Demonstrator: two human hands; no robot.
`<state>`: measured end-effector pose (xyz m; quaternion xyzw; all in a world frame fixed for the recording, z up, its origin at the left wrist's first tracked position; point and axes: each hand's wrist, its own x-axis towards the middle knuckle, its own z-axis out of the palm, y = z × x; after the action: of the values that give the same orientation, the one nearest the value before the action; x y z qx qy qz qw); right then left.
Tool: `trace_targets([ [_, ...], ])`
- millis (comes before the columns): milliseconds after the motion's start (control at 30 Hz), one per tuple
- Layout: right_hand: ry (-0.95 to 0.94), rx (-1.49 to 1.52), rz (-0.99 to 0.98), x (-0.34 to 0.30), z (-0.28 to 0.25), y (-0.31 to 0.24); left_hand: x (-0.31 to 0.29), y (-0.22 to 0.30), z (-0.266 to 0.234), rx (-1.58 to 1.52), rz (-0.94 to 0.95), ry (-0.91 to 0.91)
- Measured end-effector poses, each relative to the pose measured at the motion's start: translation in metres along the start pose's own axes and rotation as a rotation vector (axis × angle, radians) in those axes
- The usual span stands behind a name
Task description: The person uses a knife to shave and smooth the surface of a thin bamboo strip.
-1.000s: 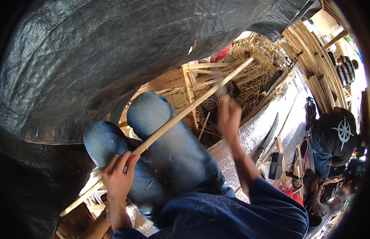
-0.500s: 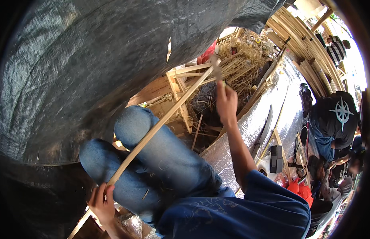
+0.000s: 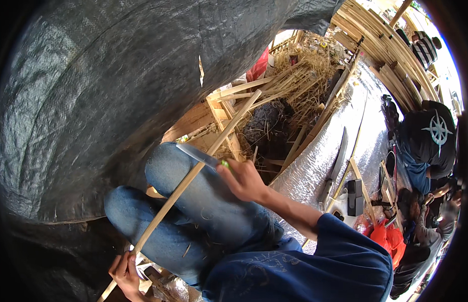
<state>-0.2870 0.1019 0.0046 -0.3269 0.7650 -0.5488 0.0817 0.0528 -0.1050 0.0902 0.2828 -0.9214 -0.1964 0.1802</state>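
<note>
A long, narrow wooden strip [image 3: 166,208] lies slanted across my jeans-covered legs [image 3: 219,209], running from the lower left up to the pile of shavings. Near its lower end, my left hand [image 3: 125,274] is closed around it. My right hand [image 3: 244,180] grips the green handle of a knife [image 3: 198,155]. The blade crosses the strip above my knee and points left; whether the edge touches the wood I cannot tell. Part of the handle is hidden inside my fingers.
A dark tarp [image 3: 108,100] hangs close on the left. Shavings [image 3: 309,75] heap up ahead. On silver sheeting [image 3: 314,171] to the right lie a large curved blade [image 3: 337,158] and a black box [image 3: 355,198]. A red bag [image 3: 387,240] and a person in black [image 3: 430,141] are farther right.
My right hand and the knife have moved down along the strip, from its far end to above my knee. The strip's far end sits slightly lower. My left hand still holds the near end.
</note>
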Motion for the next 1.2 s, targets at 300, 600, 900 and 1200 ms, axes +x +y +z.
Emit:
trace_targets([
  [300,0.092,-0.094,-0.205,0.006,0.014,0.027,0.004,0.008,0.006,-0.058,-0.054,-0.012],
  [600,0.481,0.695,0.496,0.021,-0.065,0.075,-0.013,-0.012,0.032,-0.003,-0.100,-0.043],
  [900,0.466,0.111,0.178,0.054,-0.094,0.012,0.007,0.012,0.044,0.114,0.128,0.033],
  [1200,-0.006,-0.057,0.023,0.009,-0.014,-0.011,-0.004,-0.008,0.064,0.317,0.323,0.173],
])
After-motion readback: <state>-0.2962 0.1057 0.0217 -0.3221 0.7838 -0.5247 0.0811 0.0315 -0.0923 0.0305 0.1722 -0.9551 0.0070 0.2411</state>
